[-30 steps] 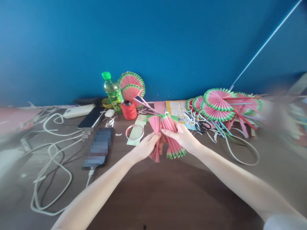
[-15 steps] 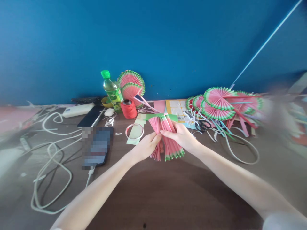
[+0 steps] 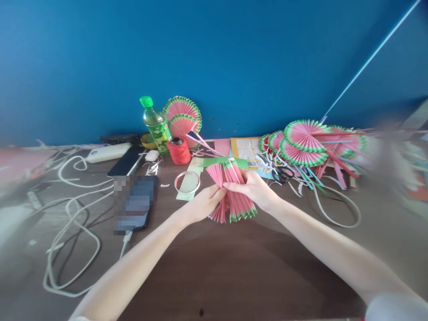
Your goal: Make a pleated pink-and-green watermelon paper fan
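Between my hands, over the brown table, is a pleated pink paper fan with a green lower edge on its right part. The left part of the folds is pinched at its middle by my left hand, so the pleats flare above and below the fingers. My right hand grips the right part, thumb across the front and the other fingers behind, hidden by the paper. Both thumbs nearly meet at the centre. Whether the two pleated parts are joined there, I cannot tell.
Finished-looking watermelon fans lie at the back right beside scissors. A green-capped bottle, a red thread spool and a clear tape roll stand left of centre. A phone and a looped white cable lie left.
Hardly anything differs. Both hands keep their hold on the pleated paper, and the whole view has shifted very slightly.
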`<state>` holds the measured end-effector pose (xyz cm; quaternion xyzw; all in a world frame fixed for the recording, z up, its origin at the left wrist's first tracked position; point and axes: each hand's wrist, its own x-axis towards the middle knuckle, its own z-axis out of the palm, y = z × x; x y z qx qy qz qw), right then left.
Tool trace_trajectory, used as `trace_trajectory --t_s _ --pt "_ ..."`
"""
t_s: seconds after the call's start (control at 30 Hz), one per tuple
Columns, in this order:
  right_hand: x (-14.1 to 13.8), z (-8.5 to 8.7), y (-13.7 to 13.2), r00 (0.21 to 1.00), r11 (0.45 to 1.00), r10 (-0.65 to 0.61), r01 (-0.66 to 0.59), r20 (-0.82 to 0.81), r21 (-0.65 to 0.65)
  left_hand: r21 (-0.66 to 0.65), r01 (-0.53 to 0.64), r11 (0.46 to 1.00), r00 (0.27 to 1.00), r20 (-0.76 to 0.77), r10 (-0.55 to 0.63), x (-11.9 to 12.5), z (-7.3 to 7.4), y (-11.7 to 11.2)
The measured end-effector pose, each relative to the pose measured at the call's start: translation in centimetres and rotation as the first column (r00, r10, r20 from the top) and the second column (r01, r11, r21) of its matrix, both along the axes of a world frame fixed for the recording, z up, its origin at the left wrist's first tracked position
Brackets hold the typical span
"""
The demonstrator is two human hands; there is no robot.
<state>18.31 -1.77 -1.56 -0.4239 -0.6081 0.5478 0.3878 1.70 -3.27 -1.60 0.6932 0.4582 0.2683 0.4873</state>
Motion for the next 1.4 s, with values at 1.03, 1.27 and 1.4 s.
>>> trace_trajectory --t_s 1.03,1.27,1.4 --pt "0.6 0.6 0.3 0.986 0.986 0.135 -0.143 -0.097 -0.082 -0.319 0.054 0.946 0.975 0.222 0.019 -0.7 -0.3 1.3" --pt "1.1 1.0 0.7 0.987 0.983 0.162 -0.162 -0.011 -0.080 -0.291 -0.055 0.955 0.995 0.063 0.077 -1.0 -0.1 1.7" --pt "1.4 1.0 0.8 0.989 0.986 0.148 -0.145 0.031 -0.082 -0.254 -0.023 0.967 1.000 -0.023 0.018 -1.6 0.2 2.0"
